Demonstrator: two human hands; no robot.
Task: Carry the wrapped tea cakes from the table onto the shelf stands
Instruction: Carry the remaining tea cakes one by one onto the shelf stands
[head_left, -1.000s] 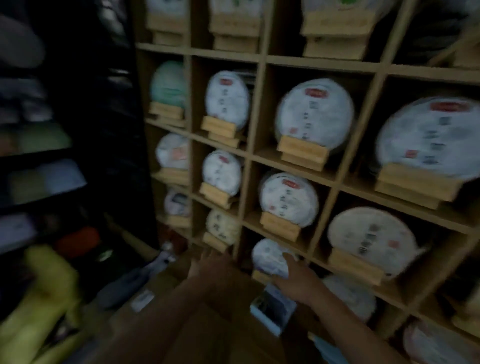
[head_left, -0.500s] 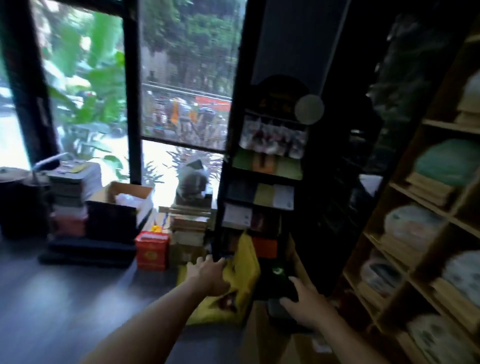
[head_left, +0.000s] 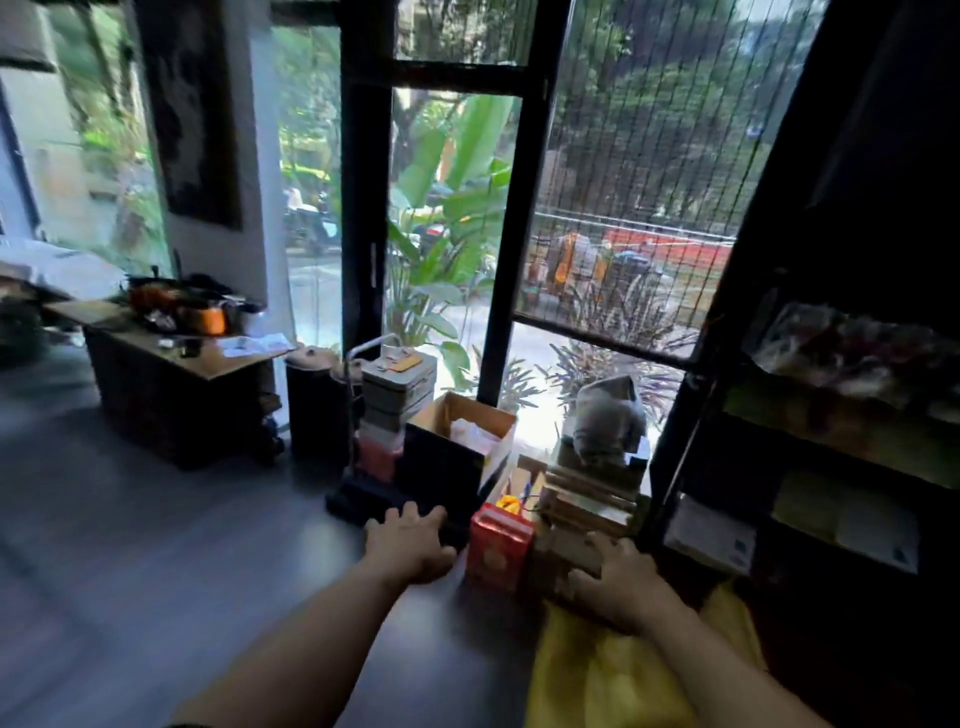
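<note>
No wrapped tea cake and no wooden shelf stand shows in the head view now. My left hand (head_left: 410, 543) is stretched forward, palm down, fingers loosely spread, holding nothing. My right hand (head_left: 615, 582) is also forward and empty, fingers slightly curled, over a yellow bag (head_left: 613, 670). A wooden table (head_left: 171, 348) stands at the far left by the window, with orange and dark items and papers on it.
On the dark floor by the window stand a red box (head_left: 498, 540), an open cardboard box (head_left: 457, 447), a stack of tins (head_left: 397, 395), a dark cylinder (head_left: 314, 405) and stacked flat boxes (head_left: 592, 499). A dark display rack (head_left: 831, 426) fills the right side.
My view has swung left, away from the wooden tea-cake shelves, to the window and floor clutter. Both hands stay forward and empty.
</note>
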